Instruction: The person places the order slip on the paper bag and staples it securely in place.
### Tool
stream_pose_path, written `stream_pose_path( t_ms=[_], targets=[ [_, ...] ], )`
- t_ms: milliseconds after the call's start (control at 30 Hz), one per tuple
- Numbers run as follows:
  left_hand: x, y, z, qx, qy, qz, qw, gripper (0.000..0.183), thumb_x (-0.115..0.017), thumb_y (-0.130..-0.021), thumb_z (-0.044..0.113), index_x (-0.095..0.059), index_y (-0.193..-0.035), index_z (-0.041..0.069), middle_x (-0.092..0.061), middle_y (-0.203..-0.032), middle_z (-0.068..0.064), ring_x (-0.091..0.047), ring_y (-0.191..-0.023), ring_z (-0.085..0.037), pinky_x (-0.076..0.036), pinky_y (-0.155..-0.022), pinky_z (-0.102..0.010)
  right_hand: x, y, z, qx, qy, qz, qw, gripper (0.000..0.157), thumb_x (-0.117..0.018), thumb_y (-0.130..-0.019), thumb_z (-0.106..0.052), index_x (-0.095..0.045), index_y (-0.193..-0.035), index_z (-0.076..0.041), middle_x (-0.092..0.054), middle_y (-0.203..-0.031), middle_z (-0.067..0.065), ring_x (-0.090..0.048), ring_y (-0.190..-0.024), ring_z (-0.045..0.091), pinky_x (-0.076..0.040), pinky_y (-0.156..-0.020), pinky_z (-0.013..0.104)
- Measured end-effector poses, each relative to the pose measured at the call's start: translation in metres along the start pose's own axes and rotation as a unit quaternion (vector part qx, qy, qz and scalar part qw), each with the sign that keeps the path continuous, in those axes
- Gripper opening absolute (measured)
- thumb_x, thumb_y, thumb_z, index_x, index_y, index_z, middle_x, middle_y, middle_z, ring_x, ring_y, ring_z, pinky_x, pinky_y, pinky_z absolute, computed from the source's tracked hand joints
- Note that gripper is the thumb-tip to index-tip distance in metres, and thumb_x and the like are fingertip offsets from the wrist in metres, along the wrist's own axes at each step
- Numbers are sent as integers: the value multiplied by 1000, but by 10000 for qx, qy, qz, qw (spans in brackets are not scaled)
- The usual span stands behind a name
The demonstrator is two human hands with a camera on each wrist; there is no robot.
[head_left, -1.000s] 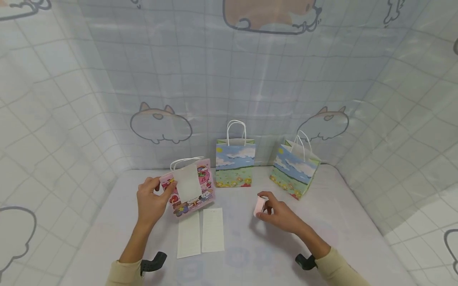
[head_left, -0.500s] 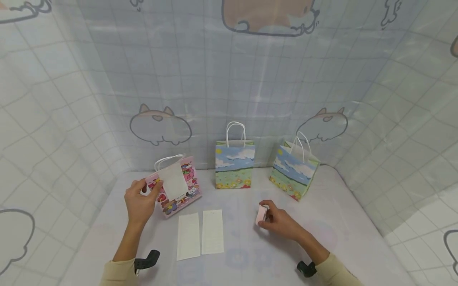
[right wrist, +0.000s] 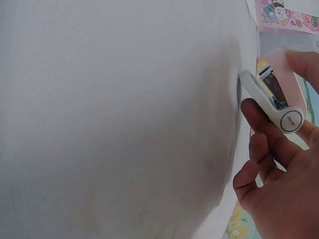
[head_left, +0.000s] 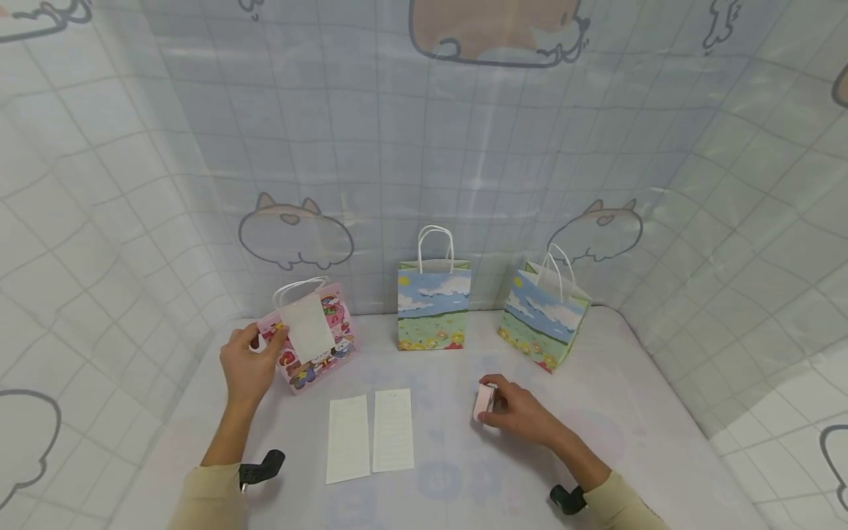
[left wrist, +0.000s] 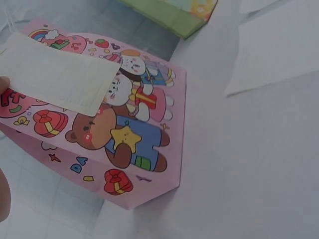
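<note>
My left hand (head_left: 248,366) pinches the upper left edge of a pink cartoon-print paper gift bag (head_left: 341,324) with white twisted handles. A white slip of paper (head_left: 308,328) lies over the bag's front. In the left wrist view the slip (left wrist: 62,72) covers part of the print, above a printed bear. Over to the right, my right hand (head_left: 520,414) holds a small pink and white stapler (right wrist: 271,99) between thumb and fingers, low over the table. The stapler's side faces the right wrist camera, its arms apart at the front.
Two white paper slips lie side by side on the white table, a left one (head_left: 347,439) and a right one (head_left: 393,430). Behind them stands a landscape-print gift bag (head_left: 433,305). Another such bag (head_left: 545,316) stands angled at the right. A patterned cloth wall (head_left: 430,162) closes the back.
My left hand has carried the pink bag leftward, away from the two slips, which now show fully. The right hand has lowered the stapler slightly toward the table.
</note>
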State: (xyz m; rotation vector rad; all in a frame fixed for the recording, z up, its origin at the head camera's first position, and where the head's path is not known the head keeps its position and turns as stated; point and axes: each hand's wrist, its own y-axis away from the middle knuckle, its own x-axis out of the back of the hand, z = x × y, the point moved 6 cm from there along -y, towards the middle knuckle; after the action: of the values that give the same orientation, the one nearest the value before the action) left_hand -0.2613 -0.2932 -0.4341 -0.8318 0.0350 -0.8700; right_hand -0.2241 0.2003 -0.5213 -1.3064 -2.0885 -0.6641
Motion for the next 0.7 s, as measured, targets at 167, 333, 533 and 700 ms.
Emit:
stream_pose_path(
  t_ms=[167, 333, 533, 700],
  targets=[
    [-3, -8, -11, 168, -147, -36, 9997, 31, -82, -84, 17, -58, -72, 1, -42, -70, -16, -30, -67, -16, -21, -61, -31, 5, 1, 3, -41, 125, 146, 9998, 68, -73, -89, -51, -51, -143, -16, -57, -104, -1, -49, -91, 19, -42, -77, 37],
    [-5, -17, -16, 101, -215, -33, 9997, 32, -81, -85, 16, -57, -73, -1, -41, -69, -14, -30, -69, -18, -21, -64, -32, 10, 1, 8, -82, 343, 214, 9991, 64, -72, -89, -50, -57, -138, -13, -57, -112, -3, -50, -102, 19, -44, -87, 43],
    [-4, -23, -21, 107, -238, 103, 9996, 31, -81, -85, 15, -57, -73, -1, -41, -69, -12, -32, -69, -17, -20, -66, -33, 13, 3, 12, -116, 475, 230, 9985, 59, -71, -91, -48, -62, -135, -9, -59, -118, 0, -50, -107, 20, -45, -94, 46],
    [-3, -29, -28, 123, -315, 189, 9992, 35, -80, -86, 17, -54, -72, -2, -43, -70, -16, -33, -71, -17, -20, -68, -34, 12, 3, 16, -162, 582, 270, 9978, 58, -69, -92, -49, -63, -135, -10, -59, -114, -1, -47, -105, 20, -43, -89, 42]
  ],
)
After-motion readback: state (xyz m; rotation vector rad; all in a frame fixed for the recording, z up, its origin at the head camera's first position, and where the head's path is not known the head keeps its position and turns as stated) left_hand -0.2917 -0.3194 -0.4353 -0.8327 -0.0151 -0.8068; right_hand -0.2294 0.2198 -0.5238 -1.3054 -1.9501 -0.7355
